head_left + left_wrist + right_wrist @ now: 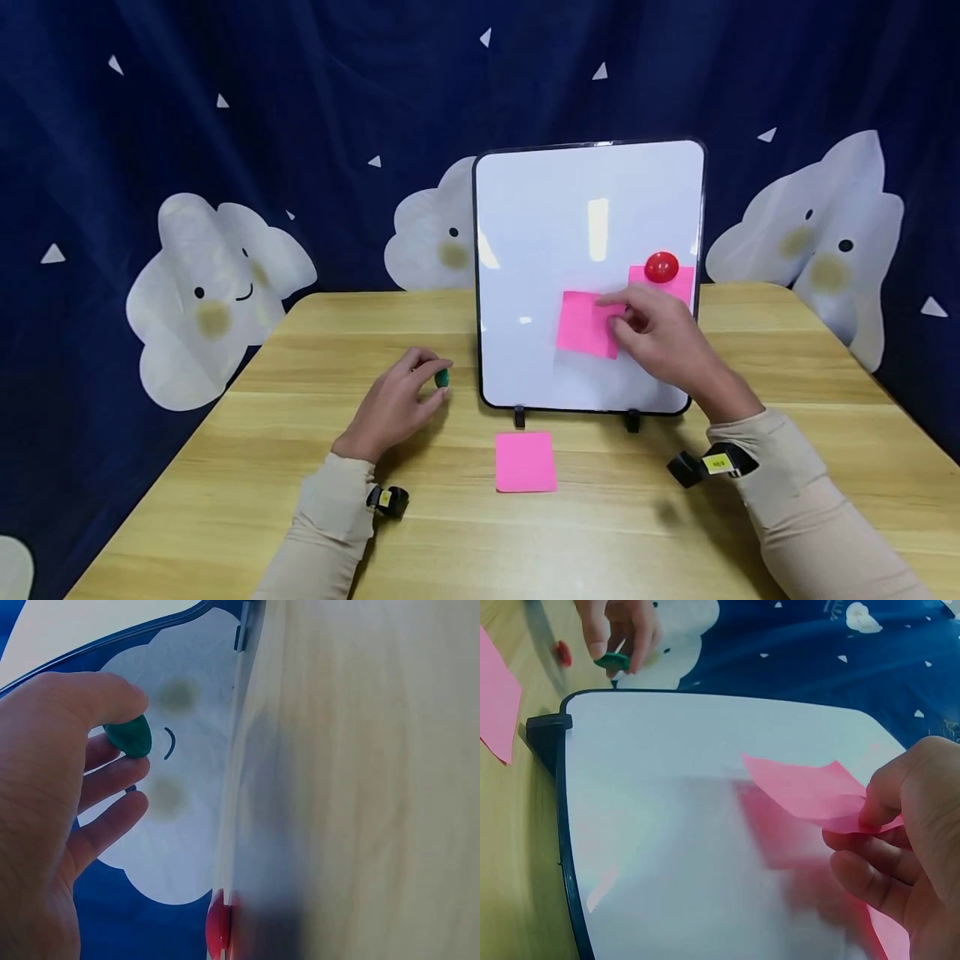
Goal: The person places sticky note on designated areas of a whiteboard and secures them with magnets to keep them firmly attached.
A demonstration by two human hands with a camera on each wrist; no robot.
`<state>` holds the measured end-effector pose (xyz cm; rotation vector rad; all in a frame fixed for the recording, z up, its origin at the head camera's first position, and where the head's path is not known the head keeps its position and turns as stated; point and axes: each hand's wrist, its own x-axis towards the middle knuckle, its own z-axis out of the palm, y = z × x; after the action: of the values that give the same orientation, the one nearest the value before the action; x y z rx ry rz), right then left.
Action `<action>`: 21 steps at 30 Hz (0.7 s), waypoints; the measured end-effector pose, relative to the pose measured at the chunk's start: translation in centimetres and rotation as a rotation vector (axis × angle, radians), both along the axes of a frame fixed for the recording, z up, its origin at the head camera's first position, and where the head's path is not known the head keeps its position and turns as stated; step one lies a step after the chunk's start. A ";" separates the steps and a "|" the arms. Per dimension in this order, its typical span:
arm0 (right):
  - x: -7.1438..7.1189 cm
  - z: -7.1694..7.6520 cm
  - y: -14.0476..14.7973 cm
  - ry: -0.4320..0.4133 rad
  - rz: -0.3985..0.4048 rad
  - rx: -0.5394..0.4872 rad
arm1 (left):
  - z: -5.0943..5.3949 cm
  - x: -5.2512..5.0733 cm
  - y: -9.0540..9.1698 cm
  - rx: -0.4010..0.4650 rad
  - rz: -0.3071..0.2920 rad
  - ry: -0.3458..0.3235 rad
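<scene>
Green magnet [130, 737] and pink sticky note [582, 323]
Left hand [393, 404] pinches the magnet at the note's eight o'clock. Right hand [663, 343] pinches the note's edge before the whiteboard [536, 217]; it looks light and floppy, best held there.

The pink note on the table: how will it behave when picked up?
Probably light and floppy: the similar held note bends in the right hand. The loose note lies flat on the table, so its edge may be hard to catch. Its flat square shape makes rolling unlikely.
</scene>
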<state>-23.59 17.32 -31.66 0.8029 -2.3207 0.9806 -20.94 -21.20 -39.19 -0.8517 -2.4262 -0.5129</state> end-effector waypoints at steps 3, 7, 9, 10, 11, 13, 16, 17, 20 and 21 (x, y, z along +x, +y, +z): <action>-0.1 -0.1 0.0 0.043 -0.025 -0.032 | 0.0 0.0 0.0 0.004 -0.002 0.005; -0.1 0.0 0.0 0.057 -0.068 -0.076 | 0.1 0.1 0.1 0.005 -0.002 0.005; -0.1 0.1 0.1 0.058 -0.095 -0.087 | 0.1 0.0 0.1 0.007 -0.007 0.005; -0.1 0.1 0.1 0.061 -0.106 -0.088 | 0.1 0.1 0.1 0.008 -0.008 0.002; -0.1 0.0 0.1 0.066 -0.117 -0.089 | 0.1 0.1 0.1 0.010 -0.009 0.000; -0.1 0.0 0.1 0.082 -0.130 -0.094 | 0.0 0.0 0.1 0.013 -0.014 0.000; -0.2 -0.1 0.1 0.115 -0.136 -0.109 | 0.0 0.0 0.1 0.013 -0.017 -0.004; -0.2 -0.2 0.1 0.126 -0.135 -0.115 | 0.0 0.0 0.1 0.013 -0.015 -0.005; -0.4 -0.2 0.0 0.158 -0.134 -0.126 | 0.1 0.1 0.1 0.013 -0.009 -0.007; -0.4 -0.2 0.0 0.166 -0.136 -0.126 | 0.1 0.0 0.2 0.016 -0.009 -0.005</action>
<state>-24.03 17.33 -31.85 0.6414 -2.1195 0.9520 -20.89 -21.03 -39.13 -0.8557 -2.4207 -0.5370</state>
